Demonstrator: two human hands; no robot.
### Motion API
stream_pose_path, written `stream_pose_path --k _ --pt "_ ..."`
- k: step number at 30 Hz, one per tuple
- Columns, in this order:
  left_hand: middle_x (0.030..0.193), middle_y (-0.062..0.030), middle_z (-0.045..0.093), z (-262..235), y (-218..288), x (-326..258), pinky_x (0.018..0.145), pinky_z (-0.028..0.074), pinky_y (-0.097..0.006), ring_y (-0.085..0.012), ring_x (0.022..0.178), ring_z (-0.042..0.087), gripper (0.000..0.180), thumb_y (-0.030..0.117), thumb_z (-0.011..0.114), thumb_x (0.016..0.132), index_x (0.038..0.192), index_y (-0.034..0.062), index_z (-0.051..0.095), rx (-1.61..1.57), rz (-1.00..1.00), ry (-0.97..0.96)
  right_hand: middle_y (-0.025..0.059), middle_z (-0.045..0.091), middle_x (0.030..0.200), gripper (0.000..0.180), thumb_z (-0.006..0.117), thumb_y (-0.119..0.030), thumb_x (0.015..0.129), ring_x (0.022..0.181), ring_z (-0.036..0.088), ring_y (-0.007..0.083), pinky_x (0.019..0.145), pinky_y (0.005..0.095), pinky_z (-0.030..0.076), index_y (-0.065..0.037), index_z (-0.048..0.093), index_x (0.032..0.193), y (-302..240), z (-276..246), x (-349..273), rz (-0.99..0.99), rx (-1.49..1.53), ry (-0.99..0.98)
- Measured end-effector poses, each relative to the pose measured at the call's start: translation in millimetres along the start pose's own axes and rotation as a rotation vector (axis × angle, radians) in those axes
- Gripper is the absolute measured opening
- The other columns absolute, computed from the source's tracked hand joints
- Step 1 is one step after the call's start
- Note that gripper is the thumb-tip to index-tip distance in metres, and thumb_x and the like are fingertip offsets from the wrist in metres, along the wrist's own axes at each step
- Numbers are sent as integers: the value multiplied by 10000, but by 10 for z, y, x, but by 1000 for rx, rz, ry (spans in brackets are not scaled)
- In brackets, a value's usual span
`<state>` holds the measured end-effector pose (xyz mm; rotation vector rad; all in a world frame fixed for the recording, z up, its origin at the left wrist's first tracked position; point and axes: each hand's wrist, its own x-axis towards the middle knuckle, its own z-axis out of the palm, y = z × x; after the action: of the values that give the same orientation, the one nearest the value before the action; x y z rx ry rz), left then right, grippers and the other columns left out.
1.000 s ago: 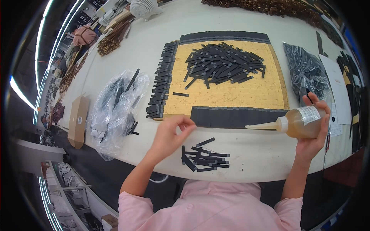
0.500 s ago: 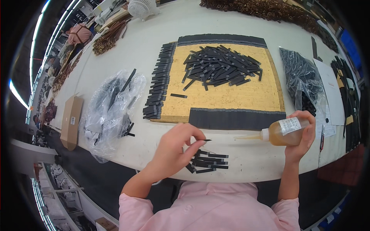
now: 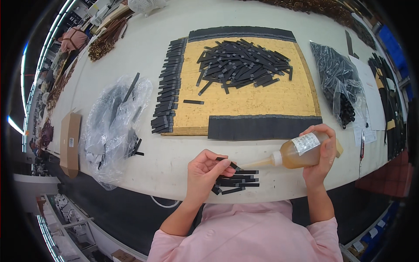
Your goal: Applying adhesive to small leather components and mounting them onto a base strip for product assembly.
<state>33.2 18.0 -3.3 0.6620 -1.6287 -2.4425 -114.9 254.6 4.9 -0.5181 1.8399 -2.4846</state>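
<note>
Between the thumb and fingers of my left hand (image 3: 204,172) is a small black strip (image 3: 228,163), its end pointing right. My right hand (image 3: 322,155) is wrapped round a squeeze bottle (image 3: 297,153) of amber liquid, held on its side. The bottle's long thin nozzle (image 3: 257,163) points left, its tip at or very near the strip's end. Just below, a small group of black strips (image 3: 240,184) lies on the white table. Farther off, a heap of similar strips (image 3: 242,63) rests on a yellow board (image 3: 196,118).
Black strips line the board's left, far and near edges, the near row (image 3: 262,127) lying closest to me. At left are a crumpled clear plastic bag (image 3: 115,131) and a cardboard box (image 3: 70,144). A bag of black parts (image 3: 336,78) and a red-handled tool (image 3: 362,146) lie at right.
The bottle has moved left and slightly down, bringing its nozzle to the strip. My left hand has turned, showing more of the strip. The whole view has shifted a little.
</note>
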Motion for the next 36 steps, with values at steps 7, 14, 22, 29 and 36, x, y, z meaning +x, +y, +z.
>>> stream_pose_path --k 7,14,22,29,36 --pt "998 -184 717 78 -86 42 822 625 -317 -196 893 732 108 -25 650 955 960 -8 544 -54 -9 20 122 613 1048 334 479 -318 1056 966 621 170 880 300 503 -13 530 1183 39 -45 -4 76 -10 81" --pt "1001 -113 678 147 -52 100 950 555 -328 -213 1053 697 84 -6 614 973 924 8 547 -85 -79 64 99 613 1055 322 476 -324 1062 980 597 137 887 275 479 -27 538 1169 62 -99 3 110 -60 99" --pt "923 -70 638 108 -31 127 1046 481 -361 -246 1145 654 135 12 611 980 873 26 529 -154 -139 21 86 620 1072 303 478 -318 1059 981 591 120 889 263 469 -38 548 1150 68 -42 36 138 -58 99" --pt "907 -65 628 136 10 130 1035 489 -366 -262 1140 655 147 16 616 979 864 31 525 -148 -157 42 75 624 1069 291 468 -309 1061 988 571 110 910 263 447 -43 559 1135 108 -64 45 143 -148 73" --pt "944 -86 661 60 -73 126 1004 508 -344 -237 1140 662 108 13 630 973 898 27 555 -193 -138 3 73 626 1067 290 468 -308 1057 988 559 113 919 263 434 -45 567 1130 90 -66 37 170 -102 74"
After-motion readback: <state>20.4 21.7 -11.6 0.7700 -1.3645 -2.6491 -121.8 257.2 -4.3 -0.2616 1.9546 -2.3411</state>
